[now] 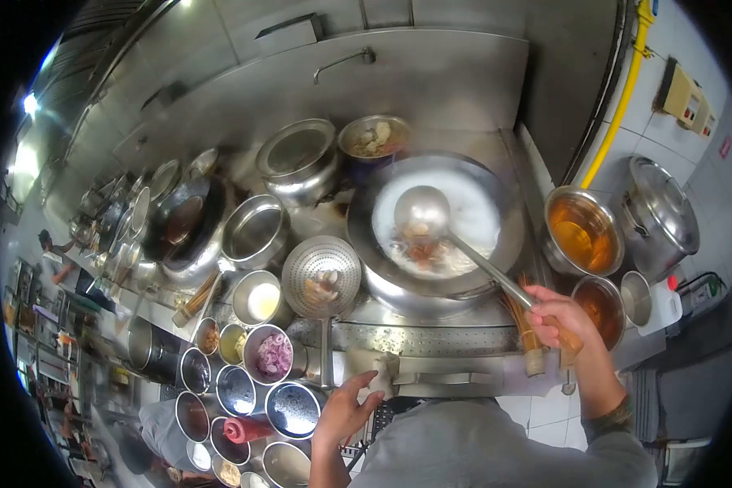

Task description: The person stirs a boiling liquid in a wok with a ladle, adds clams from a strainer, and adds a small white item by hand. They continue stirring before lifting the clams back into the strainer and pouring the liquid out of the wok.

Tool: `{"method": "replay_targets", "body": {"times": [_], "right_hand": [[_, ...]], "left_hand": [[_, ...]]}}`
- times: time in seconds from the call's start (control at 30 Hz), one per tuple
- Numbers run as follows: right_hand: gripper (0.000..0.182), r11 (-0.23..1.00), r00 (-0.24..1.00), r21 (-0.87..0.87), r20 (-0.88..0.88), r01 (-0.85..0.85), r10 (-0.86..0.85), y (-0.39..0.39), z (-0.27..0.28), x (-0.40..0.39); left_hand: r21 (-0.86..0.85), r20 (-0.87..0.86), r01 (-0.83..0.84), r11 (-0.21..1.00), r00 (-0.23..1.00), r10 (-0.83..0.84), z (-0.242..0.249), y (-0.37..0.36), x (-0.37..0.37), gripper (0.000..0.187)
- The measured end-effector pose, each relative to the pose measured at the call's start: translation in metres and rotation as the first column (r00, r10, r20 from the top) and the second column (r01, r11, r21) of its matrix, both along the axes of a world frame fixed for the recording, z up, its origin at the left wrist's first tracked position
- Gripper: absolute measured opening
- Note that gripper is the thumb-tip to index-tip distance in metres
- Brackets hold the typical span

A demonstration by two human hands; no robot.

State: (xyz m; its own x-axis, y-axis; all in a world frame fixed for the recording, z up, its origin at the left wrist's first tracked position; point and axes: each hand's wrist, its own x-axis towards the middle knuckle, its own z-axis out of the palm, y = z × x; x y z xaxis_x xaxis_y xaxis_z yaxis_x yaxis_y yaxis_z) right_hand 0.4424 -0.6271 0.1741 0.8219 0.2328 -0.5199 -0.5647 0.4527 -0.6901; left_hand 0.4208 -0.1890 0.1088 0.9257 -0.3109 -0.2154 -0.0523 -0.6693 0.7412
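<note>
My right hand (559,319) is wrapped round the wooden-ended handle of a large metal ladle (423,209). The ladle's bowl is over the wok (366,232), at the white foamy liquid (477,199), beside some brownish food pieces (424,254). Steam blurs the contents. My left hand (348,409) has its fingers apart and holds nothing; it is near a pale cloth (372,368) on the stove's front edge. Just left of the wok rests a perforated strainer (321,264) with a few food pieces in it, its handle pointing down toward my left hand.
Several metal pots of ingredients stand at left, one with sliced onions (273,358), beside a red bottle (246,429). Lidded pots (298,150) and a bowl of food (372,137) are behind. Amber liquid fills a pot (583,232) at right, near a bamboo brush (533,350). A person (73,272) stands far left.
</note>
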Motion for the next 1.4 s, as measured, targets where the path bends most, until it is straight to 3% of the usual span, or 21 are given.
{"method": "replay_targets", "body": {"times": [0.27,0.37,0.4,0.5,0.57,0.7,0.97,1.2,1.3,1.4], "right_hand": [[0.052,0.998,0.998,0.029,0.031,-0.053,0.052,0.029,-0.004,0.006],[0.053,0.991,0.989,-0.072,0.088,-0.115,0.122,0.049,0.01,0.01],[0.054,0.981,0.981,-0.121,0.105,-0.15,0.163,0.056,0.013,0.012],[0.055,0.942,0.953,-0.247,0.143,-0.227,0.268,0.08,0.017,0.023],[0.057,0.923,0.942,-0.3,0.155,-0.243,0.298,0.098,0.017,0.029],[0.059,0.793,0.921,-0.596,0.226,-0.127,0.317,0.133,-0.002,0.035],[0.057,0.671,0.966,-0.739,0.121,-0.066,0.228,0.062,0.037,0.014],[0.052,0.664,0.958,-0.712,-0.04,-0.227,0.284,0.032,0.051,-0.025],[0.052,0.881,0.983,-0.44,-0.019,-0.172,0.183,0.019,0.051,-0.033],[0.052,0.957,0.998,-0.284,-0.032,-0.059,0.052,0.016,0.047,-0.04]], "left_hand": [[-0.02,-0.007,-0.031,0.999,0.999,0.031,0.002,0.005,-0.002,0.05],[-0.005,-0.064,-0.079,0.997,0.995,0.079,0.013,0.006,-0.007,0.051],[0.032,-0.182,-0.117,0.993,0.976,0.121,0.022,0.003,-0.006,0.051],[0.025,-0.012,-0.039,0.999,0.999,0.04,-0.002,0.015,-0.009,0.053],[-0.026,-0.069,-0.082,0.996,0.994,0.08,0.006,0.014,-0.008,0.053],[-0.032,-0.079,-0.12,0.992,0.99,0.117,0.013,0.017,-0.011,0.051],[-0.016,-0.042,-0.214,0.977,0.976,0.213,-0.002,0.041,-0.029,0.048],[-0.029,-0.023,-0.118,0.993,0.993,0.117,0.003,0.024,-0.005,0.048],[-0.014,-0.028,-0.066,0.998,0.997,0.066,0.008,0.013,0.008,0.048],[-0.014,-0.017,-0.04,0.999,0.999,0.04,0.004,0.006,0.016,0.048]]}}
